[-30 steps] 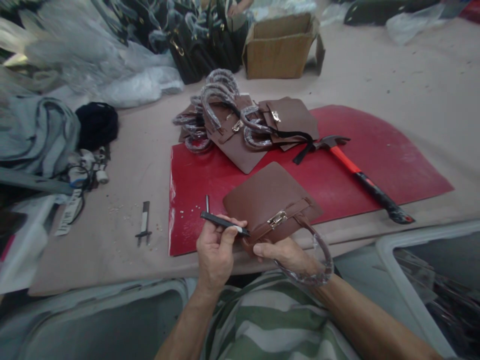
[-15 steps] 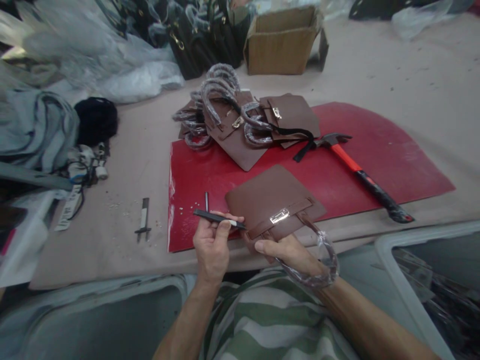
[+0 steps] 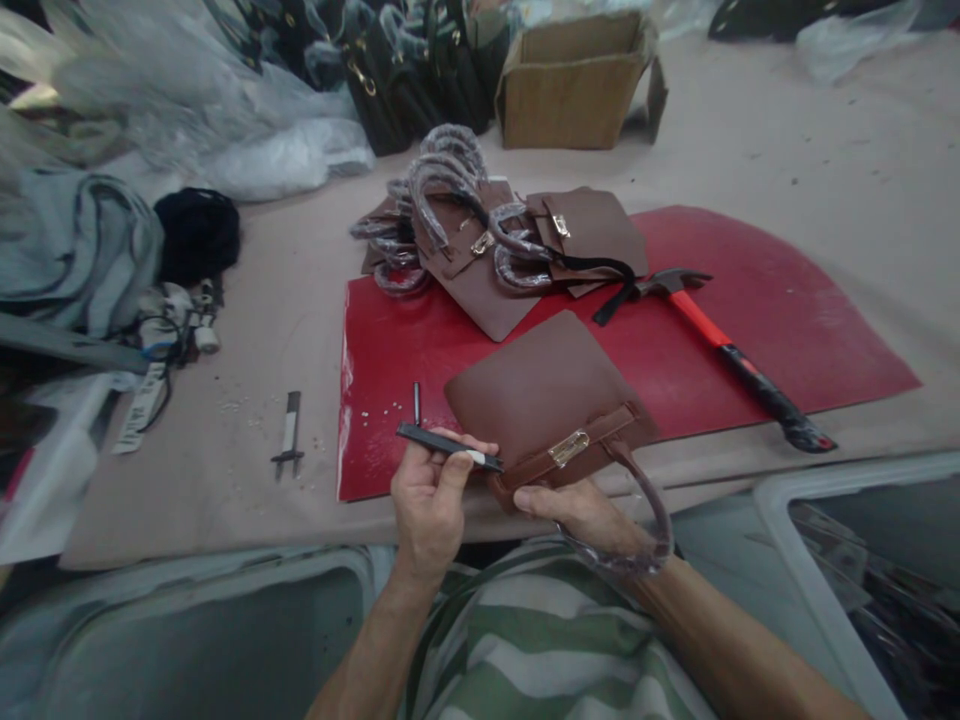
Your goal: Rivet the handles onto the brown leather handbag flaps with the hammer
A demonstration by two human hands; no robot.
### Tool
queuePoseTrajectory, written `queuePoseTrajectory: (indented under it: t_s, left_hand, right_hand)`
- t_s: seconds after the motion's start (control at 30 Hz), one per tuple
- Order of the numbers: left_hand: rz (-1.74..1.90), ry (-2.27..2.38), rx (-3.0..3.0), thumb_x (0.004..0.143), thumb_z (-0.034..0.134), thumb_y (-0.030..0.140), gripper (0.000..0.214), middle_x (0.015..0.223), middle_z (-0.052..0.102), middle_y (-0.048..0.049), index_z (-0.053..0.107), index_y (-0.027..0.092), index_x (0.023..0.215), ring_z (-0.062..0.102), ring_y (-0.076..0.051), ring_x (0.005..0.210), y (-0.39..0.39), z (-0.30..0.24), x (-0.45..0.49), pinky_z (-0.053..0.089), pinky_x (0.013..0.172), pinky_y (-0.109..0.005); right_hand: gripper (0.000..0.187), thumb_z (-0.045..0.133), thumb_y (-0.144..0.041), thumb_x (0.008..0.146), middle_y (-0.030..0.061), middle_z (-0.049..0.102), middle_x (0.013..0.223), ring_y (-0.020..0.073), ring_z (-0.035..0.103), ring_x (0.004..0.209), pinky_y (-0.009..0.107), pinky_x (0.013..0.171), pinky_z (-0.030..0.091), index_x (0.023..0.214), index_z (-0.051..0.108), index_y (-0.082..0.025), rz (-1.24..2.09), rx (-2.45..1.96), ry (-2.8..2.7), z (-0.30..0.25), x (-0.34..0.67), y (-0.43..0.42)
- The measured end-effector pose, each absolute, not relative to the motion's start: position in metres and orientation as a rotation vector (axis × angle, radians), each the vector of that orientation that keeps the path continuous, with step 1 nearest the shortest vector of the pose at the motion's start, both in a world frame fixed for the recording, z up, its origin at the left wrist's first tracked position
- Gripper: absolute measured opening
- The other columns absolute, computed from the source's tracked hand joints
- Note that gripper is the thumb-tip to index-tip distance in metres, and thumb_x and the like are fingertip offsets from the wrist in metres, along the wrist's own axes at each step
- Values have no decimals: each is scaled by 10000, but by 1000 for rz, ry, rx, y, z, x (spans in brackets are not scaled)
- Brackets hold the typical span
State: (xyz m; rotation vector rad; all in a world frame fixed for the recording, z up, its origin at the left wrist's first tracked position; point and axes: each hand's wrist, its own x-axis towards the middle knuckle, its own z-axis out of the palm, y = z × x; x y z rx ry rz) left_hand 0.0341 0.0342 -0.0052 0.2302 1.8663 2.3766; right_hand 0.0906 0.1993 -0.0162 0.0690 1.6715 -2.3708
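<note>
Taking the brown handbag panel (image 3: 536, 385) as the clock's centre, it is being held over the near edge of the red mat (image 3: 780, 310). At between five and six o'clock, the right hand (image 3: 574, 512) is gripping the panel's near edge, just beside its gold-coloured clasp (image 3: 568, 449); the plastic-wrapped handle (image 3: 652, 500) is looping over that wrist. At eight o'clock, the left hand (image 3: 429, 505) is pinching a slim black tool (image 3: 436, 439), its tip pointing at the panel's near-left corner; contact is not being clearly shown. The claw hammer (image 3: 731, 360) is lying between two and three o'clock. Further brown handbag panels (image 3: 596, 230) are lying piled towards eleven and twelve. A small metal rod (image 3: 417, 402) is lying at nine, and a pronged tool (image 3: 289, 435) is lying beyond it.
</note>
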Motion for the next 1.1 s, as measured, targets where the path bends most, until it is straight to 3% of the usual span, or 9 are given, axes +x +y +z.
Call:
queuePoseTrajectory:
  t_s: [0.4,0.6,0.87,1.03,1.1]
  left_hand:
    - [2393,1828,201,899,667,278,159,877,734,-28,573,177,977,747,-201,863,36,2,38,609,838,-353]
    - [2364,1883,212,905,659,268,154,888,739,-43,573,168,985,745,-200,869,34,1,39,610,815,-332]
    - [2270,2023,185,902,658,311,176,923,742,-68,586,163,966,738,-198,867,31,-1,40,598,829,-326]
    - [2237,2066,194,907,646,322,180,925,742,-66,575,168,968,737,-200,872,34,1,40,595,846,-337]
    - [2192,2123,200,911,637,322,175,927,747,-71,577,167,966,737,-197,869,32,-1,39,595,833,-325]
  right_hand:
    - [321,782,-357,753,25,702,969,197,614,923,359,932,490,1038,732,-217,-2477,142,1514,-27,89,196]
    - [431,764,-368,761,48,689,1132,223,593,1078,377,1005,458,1158,699,-213,-2444,124,1566,-21,86,194]
    - [451,752,-438,773,53,685,1110,233,597,1064,423,1052,431,1154,686,-205,-2334,140,1670,-19,84,193]
    - [362,742,-458,786,47,692,1029,246,597,1058,451,1071,414,1044,701,-207,-2294,144,1677,-15,86,197]
    - [398,740,-456,793,52,685,1092,249,582,1114,454,1090,397,1101,687,-209,-2320,101,1669,-20,86,194]
